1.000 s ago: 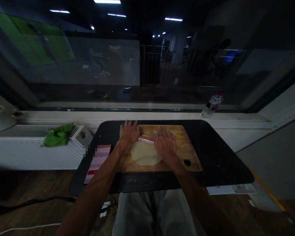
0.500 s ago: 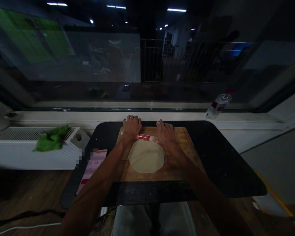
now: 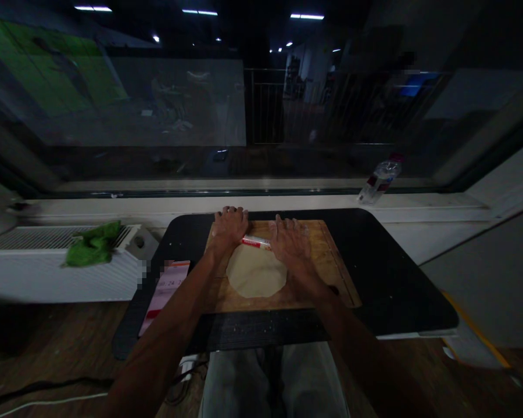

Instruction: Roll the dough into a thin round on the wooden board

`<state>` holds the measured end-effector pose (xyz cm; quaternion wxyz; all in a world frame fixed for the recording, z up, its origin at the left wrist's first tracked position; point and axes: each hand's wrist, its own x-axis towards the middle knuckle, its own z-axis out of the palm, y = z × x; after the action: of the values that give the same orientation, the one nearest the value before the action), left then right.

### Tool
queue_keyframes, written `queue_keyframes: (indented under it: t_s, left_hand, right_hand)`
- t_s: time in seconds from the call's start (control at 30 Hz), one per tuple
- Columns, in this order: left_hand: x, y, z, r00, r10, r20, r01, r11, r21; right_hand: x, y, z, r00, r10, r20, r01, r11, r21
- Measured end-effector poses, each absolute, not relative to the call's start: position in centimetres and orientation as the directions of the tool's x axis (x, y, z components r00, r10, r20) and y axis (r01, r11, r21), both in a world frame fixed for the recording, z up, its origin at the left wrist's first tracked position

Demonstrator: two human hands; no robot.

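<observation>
A round, flat sheet of dough (image 3: 256,273) lies on a wooden cutting board (image 3: 226,303). Across the dough's far edge runs a rolling pin (image 3: 256,242), its red and white printed wrap showing between my hands. My left hand (image 3: 230,224) is closed over the pin's left end, the fingers reaching forward past it. Over the right end, my right hand (image 3: 289,238) bears down with its palm, fingers forward and slightly apart. Both ends of the pin are hidden under my hands. The pin slants a little, its left end farther away.
The board rests on a black table (image 3: 375,273). A phone (image 3: 168,293) with a pink screen lies at the left, partly behind my forearm. A plastic bottle (image 3: 379,183) stands on the windowsill. A green cloth (image 3: 93,244) hangs over the radiator (image 3: 70,284).
My right hand has shifted left along the pin, covering more of its printed wrap. The view has turned slightly. Both hands stay on the rolling pin at the dough's far edge.
</observation>
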<state>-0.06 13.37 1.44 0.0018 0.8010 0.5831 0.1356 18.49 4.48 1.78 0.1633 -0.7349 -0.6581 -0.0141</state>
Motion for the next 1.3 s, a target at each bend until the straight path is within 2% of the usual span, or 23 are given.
queue_keyframes:
  t_s: [0.17,0.37,0.5,0.63,0.73,0.83,0.93,1.07,1.17,1.3]
  left_hand:
    - [-0.9,10.0,1.0,0.210,0.948,0.240,0.961,-0.246,0.131]
    - [-3.1,5.4,0.5,0.240,0.931,0.276,0.950,-0.283,0.130]
    - [-4.5,4.8,1.0,0.195,0.947,0.256,0.939,-0.256,0.229]
    - [-5.3,6.0,1.2,0.184,0.966,0.180,0.891,-0.242,0.384]
    - [-5.4,7.1,1.0,0.243,0.956,0.164,0.803,-0.293,0.519]
    - [-4.8,8.0,0.4,0.295,0.938,0.183,0.730,-0.344,0.590]
    - [-3.8,8.3,-0.3,0.313,0.928,0.203,0.698,-0.369,0.613]
    - [-2.9,8.1,-1.1,0.341,0.919,0.200,0.718,-0.392,0.575]
    - [-2.8,7.8,-1.4,0.338,0.928,0.155,0.713,-0.360,0.601]
    - [-2.9,7.7,-1.4,0.319,0.940,0.121,0.671,-0.314,0.672]
  right_hand:
    - [17.0,1.1,0.5,0.093,0.937,0.337,0.977,-0.021,-0.213]
    - [17.9,-2.2,0.4,-0.071,0.942,0.329,0.971,0.141,-0.192]
    - [19.4,-2.7,0.5,-0.244,0.941,0.233,0.939,0.289,-0.187]
    - [21.4,-2.7,1.3,-0.318,0.941,0.114,0.934,0.332,-0.133]
    - [24.3,-3.3,2.1,-0.288,0.955,0.075,0.952,0.294,-0.086]
    - [27.5,-4.4,2.5,-0.193,0.978,0.081,0.977,0.199,-0.079]
    - [29.5,-5.3,2.8,-0.086,0.994,0.065,0.990,0.093,-0.109]
    - [29.4,-5.4,3.5,0.007,0.999,0.052,0.982,0.004,-0.191]
    - [28.3,-4.5,3.7,-0.006,0.997,0.081,0.973,0.025,-0.228]
    - [26.5,-2.3,3.6,-0.112,0.983,0.149,0.943,0.152,-0.295]
